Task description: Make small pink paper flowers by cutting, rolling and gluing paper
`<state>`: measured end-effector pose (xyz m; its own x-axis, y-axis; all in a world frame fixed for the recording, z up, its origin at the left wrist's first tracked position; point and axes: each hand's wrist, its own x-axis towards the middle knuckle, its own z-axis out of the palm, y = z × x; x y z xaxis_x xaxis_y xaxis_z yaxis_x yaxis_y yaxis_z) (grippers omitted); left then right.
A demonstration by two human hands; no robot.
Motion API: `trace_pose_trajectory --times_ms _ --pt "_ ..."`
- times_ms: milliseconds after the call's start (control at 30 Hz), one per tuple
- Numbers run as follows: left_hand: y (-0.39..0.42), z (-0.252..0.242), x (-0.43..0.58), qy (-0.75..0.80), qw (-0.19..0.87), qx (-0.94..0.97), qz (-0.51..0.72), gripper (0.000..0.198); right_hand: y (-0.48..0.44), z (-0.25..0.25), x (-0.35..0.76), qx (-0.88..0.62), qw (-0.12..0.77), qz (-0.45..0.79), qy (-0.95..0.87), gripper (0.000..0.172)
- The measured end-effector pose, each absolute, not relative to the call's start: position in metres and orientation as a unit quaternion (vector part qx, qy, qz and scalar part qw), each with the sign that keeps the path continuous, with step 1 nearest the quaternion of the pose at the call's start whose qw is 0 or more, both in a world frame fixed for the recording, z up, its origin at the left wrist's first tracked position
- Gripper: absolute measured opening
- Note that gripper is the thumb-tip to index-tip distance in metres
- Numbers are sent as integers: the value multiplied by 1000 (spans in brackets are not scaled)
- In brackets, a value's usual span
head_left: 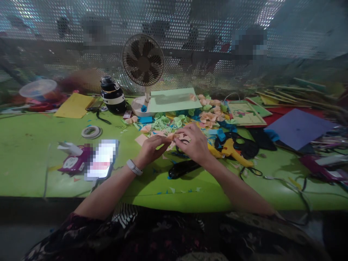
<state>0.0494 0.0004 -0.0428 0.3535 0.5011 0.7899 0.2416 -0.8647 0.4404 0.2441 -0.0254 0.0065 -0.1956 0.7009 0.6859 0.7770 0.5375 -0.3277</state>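
Observation:
Between the fingertips of both hands is a small folded piece of peach paper [172,136], partly hidden by the fingers. My left hand [153,148] pinches it from the left, with a white band [134,167] on the wrist. From the other side, my right hand [195,143] has thumb and fingers closed on the same piece. Dark looped handles [180,146], perhaps of scissors, lie just under the hands. A long black tool [182,169] rests below the right hand; its kind is unclear. Cut green paper pieces [164,120] and peach paper flowers [209,117] lie beyond the hands.
A yellow glue gun [235,152] lies right of my hands, its cord trailing on the green table [152,195]. Leftward are a phone [102,159], a tape roll [91,132] and a purple dispenser [74,163]. Behind stand a fan [144,61] and a black bottle [112,96].

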Motion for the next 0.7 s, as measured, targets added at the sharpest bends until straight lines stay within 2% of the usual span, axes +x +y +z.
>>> trace_pose_trajectory --times_ms 333,700 --pt "5 -36 43 221 119 834 492 10 -22 6 246 -465 396 -19 -792 6" --pt "7 -39 43 248 151 790 540 6 -14 10 254 -478 450 72 -751 14"
